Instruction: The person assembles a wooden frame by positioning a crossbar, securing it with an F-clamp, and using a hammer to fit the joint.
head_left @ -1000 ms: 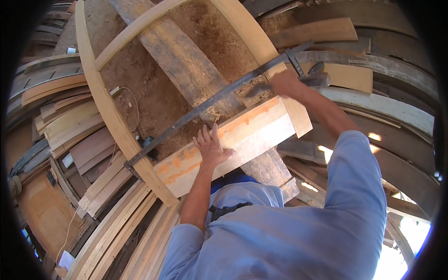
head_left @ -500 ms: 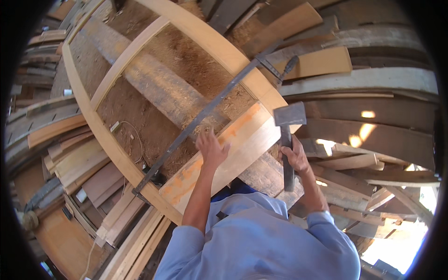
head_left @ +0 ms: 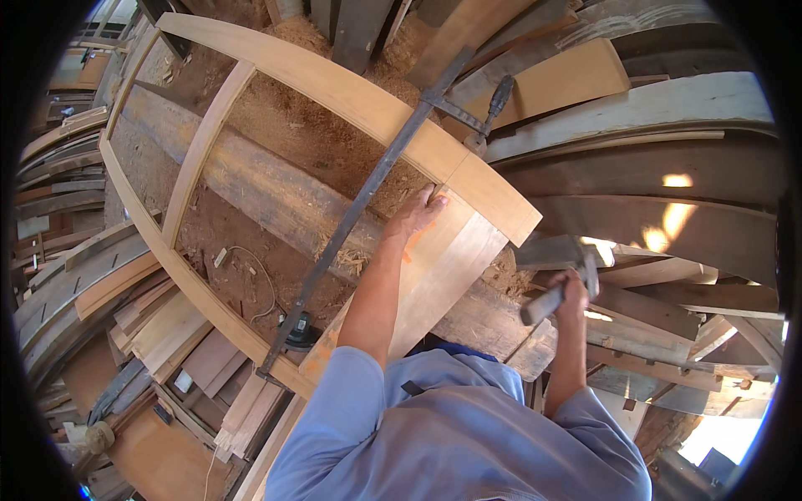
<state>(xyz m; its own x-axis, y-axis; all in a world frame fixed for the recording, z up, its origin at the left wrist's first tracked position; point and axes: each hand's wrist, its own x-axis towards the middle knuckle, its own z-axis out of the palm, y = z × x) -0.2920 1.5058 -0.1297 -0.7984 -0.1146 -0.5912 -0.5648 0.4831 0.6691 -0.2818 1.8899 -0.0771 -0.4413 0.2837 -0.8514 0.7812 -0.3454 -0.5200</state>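
Note:
A large pale wooden frame with rails lies before me, its wide end rail closest to my body. My left hand rests at the joint between that rail and the right-hand side piece, fingers pinched together; what sits between them is too small to make out. Off to the right, my right hand grips a hammer by its handle, lifted away from the frame, its head slightly blurred. A long dark bar clamp spans the frame just beyond my left hand.
Under the frame lies a worn beam strewn with shavings. A power tool and a white-corded block sit on the ground inside the frame. Stacked boards line the right, with more timber at left.
My left hand has moved up and right, from hovering open near the clamp to the rail joint. The hammer has swung right and down, away from the frame's corner, and tilted. My view has shifted.

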